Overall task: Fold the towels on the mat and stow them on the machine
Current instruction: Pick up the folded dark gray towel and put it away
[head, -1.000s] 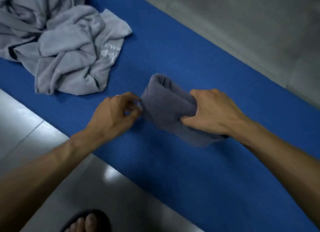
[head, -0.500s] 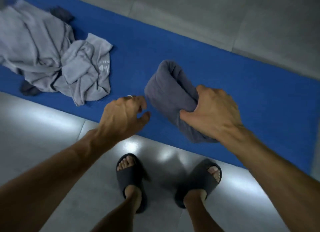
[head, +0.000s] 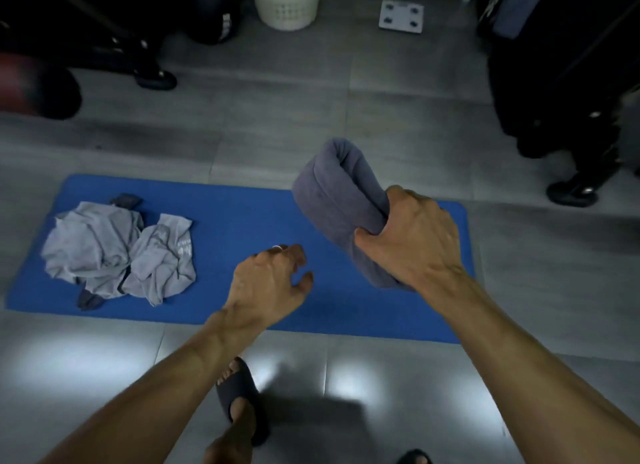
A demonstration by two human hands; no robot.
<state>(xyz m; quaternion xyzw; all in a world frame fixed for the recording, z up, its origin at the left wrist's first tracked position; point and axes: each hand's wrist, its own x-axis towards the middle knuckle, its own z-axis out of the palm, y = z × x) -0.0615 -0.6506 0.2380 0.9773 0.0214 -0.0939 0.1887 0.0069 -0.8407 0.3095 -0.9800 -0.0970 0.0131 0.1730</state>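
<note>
My right hand (head: pixel 412 238) grips a folded dark grey towel (head: pixel 332 200) and holds it up in the air above the right end of the blue mat (head: pixel 242 217). My left hand (head: pixel 273 283) hovers beside it with loosely curled fingers and holds nothing; a ring shows on one finger. A crumpled heap of light grey towels (head: pixel 117 255) lies on the left part of the mat, with bits of dark cloth poking out under it.
Grey tiled floor surrounds the mat. A white laundry basket (head: pixel 285 2) and a white bathroom scale (head: pixel 401 15) stand at the back. Dark machine frames with black feet stand at back left (head: pixel 152 77) and right (head: pixel 571 193). My sandalled foot (head: pixel 242 404) is near the mat's front edge.
I have stood up and the view has pulled back. My right hand lifted the folded towel off the mat. My left hand let go of the towel's edge and now hangs free.
</note>
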